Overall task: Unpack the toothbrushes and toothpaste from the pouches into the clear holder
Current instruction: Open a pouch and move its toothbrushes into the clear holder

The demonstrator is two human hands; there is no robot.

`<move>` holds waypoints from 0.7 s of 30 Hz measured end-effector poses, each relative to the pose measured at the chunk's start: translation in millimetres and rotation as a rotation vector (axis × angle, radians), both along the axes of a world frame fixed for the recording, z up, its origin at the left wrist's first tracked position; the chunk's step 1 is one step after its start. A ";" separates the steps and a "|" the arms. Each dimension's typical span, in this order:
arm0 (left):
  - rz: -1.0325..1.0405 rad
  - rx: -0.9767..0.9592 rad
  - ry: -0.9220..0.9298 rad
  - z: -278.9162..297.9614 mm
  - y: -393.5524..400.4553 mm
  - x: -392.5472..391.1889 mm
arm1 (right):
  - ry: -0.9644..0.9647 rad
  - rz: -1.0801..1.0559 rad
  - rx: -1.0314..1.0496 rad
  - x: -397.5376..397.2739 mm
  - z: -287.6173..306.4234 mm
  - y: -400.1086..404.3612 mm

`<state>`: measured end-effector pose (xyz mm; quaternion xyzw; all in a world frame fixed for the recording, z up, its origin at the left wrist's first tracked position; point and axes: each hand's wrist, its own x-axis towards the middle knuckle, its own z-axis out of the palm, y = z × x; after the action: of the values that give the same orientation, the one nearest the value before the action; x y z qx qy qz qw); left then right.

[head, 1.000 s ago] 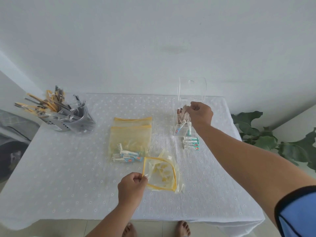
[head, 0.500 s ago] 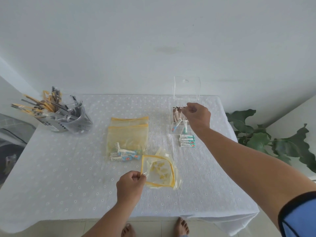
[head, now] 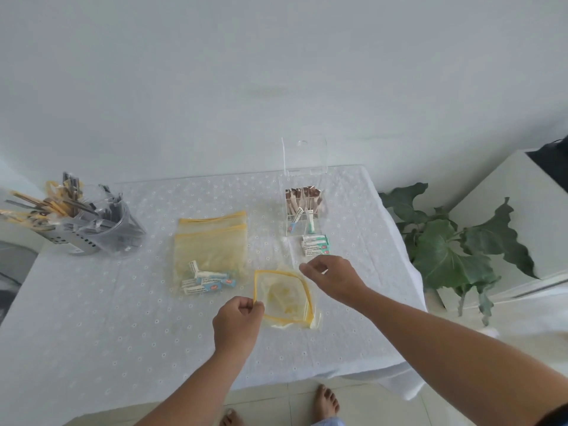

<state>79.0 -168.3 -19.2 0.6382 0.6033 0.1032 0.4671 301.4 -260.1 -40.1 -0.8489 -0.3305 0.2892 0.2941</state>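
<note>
1. Across the middle of the tabletop (head: 92, 333), spread with a white eyelet cloth, everything is lined up within easy reach: pouches at centre, holder toward the far right corner. It reads as a working layout, source and destination side by side.

2. Just left of centre lies a stack of yellow pouches (head: 212, 241), flat, with small toothpaste boxes (head: 206, 282) showing through the end nearer the front edge. They look like they're waiting their turn.

3. Toward the front edge sits the open pouch (head: 284, 298), its yellow-rimmed mouth spread wide and facing up. That's deliberate, I'd say: held open so the other hand can go straight in.

4. The clear holder (head: 302, 219) stands near the far right corner, lid tipped up and back, brown-handled toothbrushes (head: 302, 198) upright inside with a couple of tubes below. Lid up means nothing blocks a drop-in.

5. Loose toothpaste boxes (head: 316, 245) are piled just in front of the holder, touching or nearly touching its base.

6. The right hand (head: 333, 279) hovers over the open pouch's far right corner, fingers loosely curled and carrying nothing. Pouch right beneath it, holder well beyond.

7. The left hand (head: 238, 322) pinches the open pouch's near-left rim between thumb and curled fingers, pinning it.

8. What remains inside that pouch is too blurred to name.
</note>
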 end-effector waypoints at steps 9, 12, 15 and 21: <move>-0.090 -0.019 -0.061 4.3 -19.2 30.5 | 0.338 0.098 -0.018 -30.0 -11.0 -57.7; -0.148 -0.050 -0.127 4.9 -26.8 42.0 | 0.366 0.085 -0.025 -39.9 -11.4 -70.4; -0.297 -0.131 -0.194 5.9 -35.3 56.0 | 0.391 -0.018 0.017 -46.3 -13.7 -81.2; -0.547 -0.128 -0.296 1.8 -52.1 76.5 | 0.413 -0.377 0.100 -35.1 -22.2 -101.3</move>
<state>155.5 -220.4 -17.4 0.7240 0.3402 0.0275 0.5995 266.3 -361.4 -62.3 -0.8029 -0.1138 0.3795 0.4454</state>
